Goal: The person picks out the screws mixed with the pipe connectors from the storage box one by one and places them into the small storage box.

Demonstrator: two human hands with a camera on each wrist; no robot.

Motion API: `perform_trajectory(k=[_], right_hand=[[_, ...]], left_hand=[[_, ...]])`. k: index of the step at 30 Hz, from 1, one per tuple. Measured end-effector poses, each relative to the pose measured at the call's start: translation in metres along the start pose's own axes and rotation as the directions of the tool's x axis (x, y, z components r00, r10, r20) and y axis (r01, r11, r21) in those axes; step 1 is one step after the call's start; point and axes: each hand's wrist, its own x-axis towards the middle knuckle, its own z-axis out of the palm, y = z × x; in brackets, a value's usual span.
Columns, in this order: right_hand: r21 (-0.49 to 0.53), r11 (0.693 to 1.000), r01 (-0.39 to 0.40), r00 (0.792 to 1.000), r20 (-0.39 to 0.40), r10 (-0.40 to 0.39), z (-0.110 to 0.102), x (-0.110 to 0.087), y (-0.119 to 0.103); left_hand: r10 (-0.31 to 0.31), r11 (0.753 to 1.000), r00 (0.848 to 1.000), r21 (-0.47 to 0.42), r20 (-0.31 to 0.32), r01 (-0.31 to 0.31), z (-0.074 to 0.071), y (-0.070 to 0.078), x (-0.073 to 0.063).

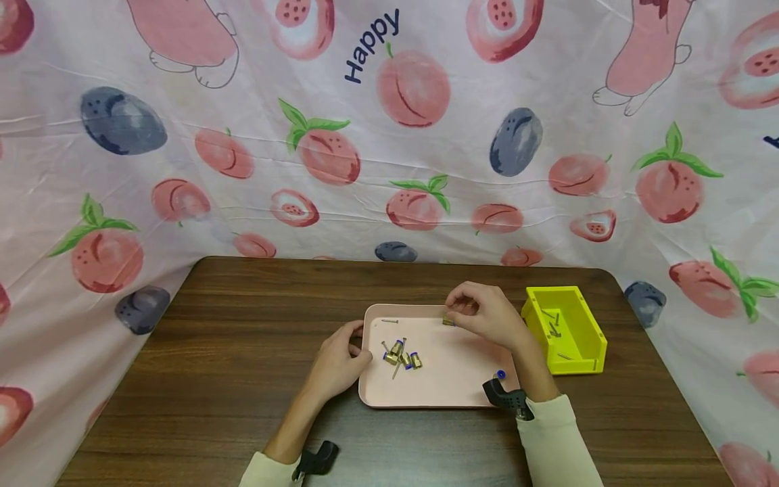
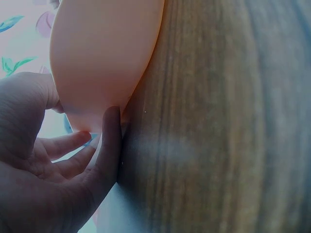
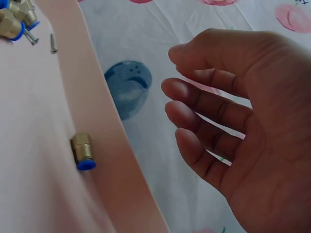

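My left hand [image 1: 339, 360] grips the left end of a pink tray [image 1: 450, 379]. In the left wrist view, the thumb and fingers [image 2: 112, 133] meet the tray's rim. My right hand [image 1: 487, 313] hovers over the tray's far right edge, fingers loosely bent and holding nothing. Just below it, a brass fitting with a blue end [image 3: 83, 151] lies against the tray's far wall. A heap of several similar brass fittings [image 1: 416, 360] mixed with screws [image 1: 396, 369] lies in the tray's left half. One single screw [image 1: 390, 321] sits near the far left corner.
Right of the tray stands a yellow bin [image 1: 581, 366] with several screws [image 1: 554, 330] inside. Another blue-ended fitting [image 1: 501, 374] lies at the tray's near right, partly hidden by the black wrist camera [image 1: 504, 396]. A fruit-patterned cloth [image 1: 450, 149] hangs behind the wooden table [image 1: 274, 297].
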Motion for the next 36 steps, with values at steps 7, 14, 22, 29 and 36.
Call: perform_trajectory(k=[7, 14, 22, 29, 36], right_hand=[[0.045, 0.999, -0.021, 0.999, 0.042, 0.019, 0.01, 0.005, 0.0], [0.066, 0.998, -0.009, 0.997, 0.075, 0.004, 0.02, 0.013, 0.0], [0.097, 0.995, 0.005, 0.98, 0.2, -0.024, 0.03, 0.03, 0.002], [0.114, 0.993, 0.01, 0.956, 0.29, -0.043, 0.039, 0.044, 0.002], [0.133, 0.991, 0.026, 0.92, 0.385, -0.076, 0.051, 0.051, 0.003]], left_hand=[[-0.064, 0.998, 0.998, 0.006, 0.018, 0.064, -0.005, 0.013, -0.001], [-0.09, 0.996, 0.995, 0.009, 0.038, 0.09, -0.004, 0.013, 0.001], [-0.026, 0.999, 1.0, 0.032, -0.012, 0.027, 0.009, -0.02, 0.006], [0.026, 1.0, 1.0, 0.009, -0.015, -0.026, 0.004, -0.01, 0.0], [-0.047, 0.999, 0.999, 0.001, 0.002, 0.047, -0.001, 0.005, -0.004]])
